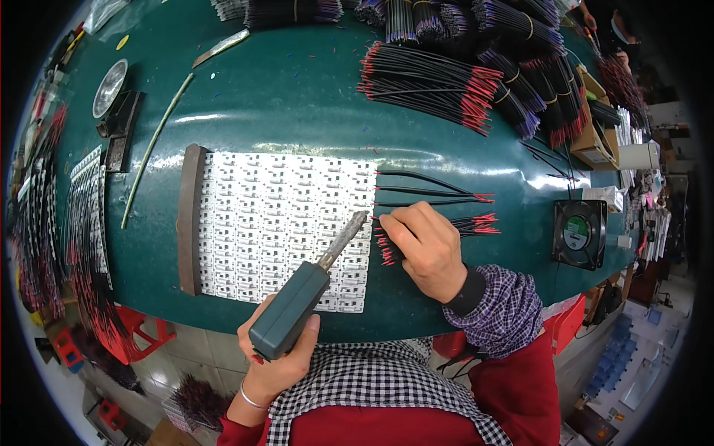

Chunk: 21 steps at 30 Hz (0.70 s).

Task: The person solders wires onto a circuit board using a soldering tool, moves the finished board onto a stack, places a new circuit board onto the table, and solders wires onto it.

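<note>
My left hand point(299, 357) is closed around the dark green handle of a soldering iron point(291, 308). Its metal tip slants up and right to the right edge of a white panel of small circuit boards point(286, 223). Right at that edge, my right hand point(430, 249) pinches a thin wire whose end lies close to the iron's tip. Just above, several black wires point(431, 189) with red ends run rightward from the panel's edge. More loose wires point(476, 224) lie partly hidden under my right hand, red tips showing on both sides.
A brown bar point(191, 219) lies along the panel's left edge. Bundles of black-and-red wires point(431, 85) rest at the far side of the green table point(245, 111). A small black fan point(579, 233) stands at right. Wired board strips point(88, 215) hang over the left side.
</note>
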{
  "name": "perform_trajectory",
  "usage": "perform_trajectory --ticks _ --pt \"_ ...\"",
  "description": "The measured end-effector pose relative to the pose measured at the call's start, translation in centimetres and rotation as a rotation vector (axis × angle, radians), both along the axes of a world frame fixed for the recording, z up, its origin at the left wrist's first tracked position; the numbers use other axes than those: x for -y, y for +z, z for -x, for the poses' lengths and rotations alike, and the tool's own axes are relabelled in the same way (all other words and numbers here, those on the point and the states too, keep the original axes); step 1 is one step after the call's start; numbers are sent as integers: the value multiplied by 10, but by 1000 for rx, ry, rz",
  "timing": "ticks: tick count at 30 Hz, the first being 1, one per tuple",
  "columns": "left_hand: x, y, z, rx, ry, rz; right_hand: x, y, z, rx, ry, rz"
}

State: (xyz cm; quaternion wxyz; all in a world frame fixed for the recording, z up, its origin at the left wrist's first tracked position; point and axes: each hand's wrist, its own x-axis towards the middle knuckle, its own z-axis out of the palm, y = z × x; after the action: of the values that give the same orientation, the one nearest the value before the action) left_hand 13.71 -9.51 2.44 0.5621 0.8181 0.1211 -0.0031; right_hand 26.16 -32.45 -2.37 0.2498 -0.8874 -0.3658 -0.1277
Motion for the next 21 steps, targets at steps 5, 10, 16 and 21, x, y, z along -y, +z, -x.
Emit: perform_trajectory --ticks 5,10,16,21 --pt "0 2 -1 -2 -68 -37 1 -1 0 -5 -10 -1" --pt "0 0 -1 32 -65 -51 -2 2 0 -6 -17 -42" --pt "2 2 -1 10 -73 -31 -3 2 1 -7 -14 -13" --pt "3 2 -4 -4 -71 -28 -2 3 0 -4 -3 -5"
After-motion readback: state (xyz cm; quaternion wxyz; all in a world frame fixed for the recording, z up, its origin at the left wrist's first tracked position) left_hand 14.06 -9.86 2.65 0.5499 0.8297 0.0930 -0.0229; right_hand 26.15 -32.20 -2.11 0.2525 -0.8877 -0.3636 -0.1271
